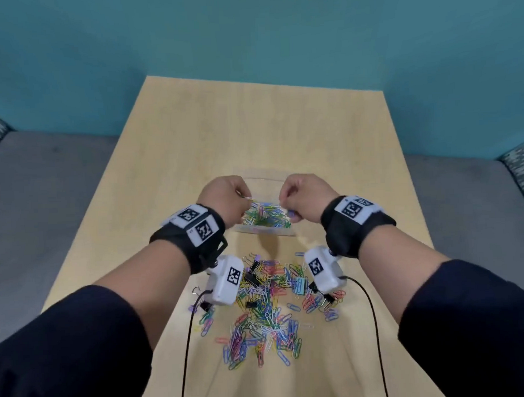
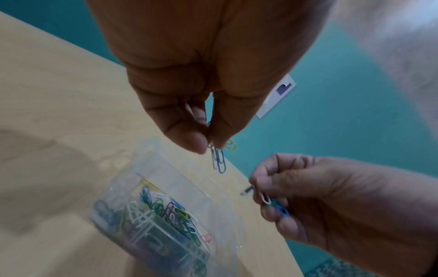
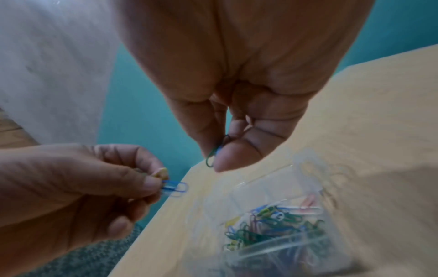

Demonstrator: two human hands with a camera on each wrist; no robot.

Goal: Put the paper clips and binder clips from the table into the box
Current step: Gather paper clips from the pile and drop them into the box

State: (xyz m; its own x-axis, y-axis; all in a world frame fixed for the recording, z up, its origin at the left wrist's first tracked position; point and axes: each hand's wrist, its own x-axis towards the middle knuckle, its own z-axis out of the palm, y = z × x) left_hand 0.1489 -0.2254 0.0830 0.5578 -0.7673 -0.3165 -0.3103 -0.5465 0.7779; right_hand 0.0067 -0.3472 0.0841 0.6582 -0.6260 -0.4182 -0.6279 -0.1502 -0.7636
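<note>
A clear plastic box [image 1: 268,230] stands open mid-table, partly filled with coloured paper clips. Both hands hover just over it. My left hand [image 1: 240,203] pinches a few paper clips [image 2: 218,159], blue, grey and yellow, between thumb and fingertips. My right hand [image 1: 287,202] pinches a green and blue paper clip [image 3: 212,157] in the same way. In the left wrist view the box [image 2: 180,187] lies below the fingers. A loose pile of paper clips [image 1: 267,314] covers the table nearer to me, with black binder clips [image 1: 251,277] and a cyan one [image 1: 299,286] among them.
The light wooden table [image 1: 252,133] runs back to a teal wall [image 1: 249,35]. Grey upholstered seats [image 1: 46,182] flank it on both sides. Black cables [image 1: 186,349] hang from the wrist cameras across the near table.
</note>
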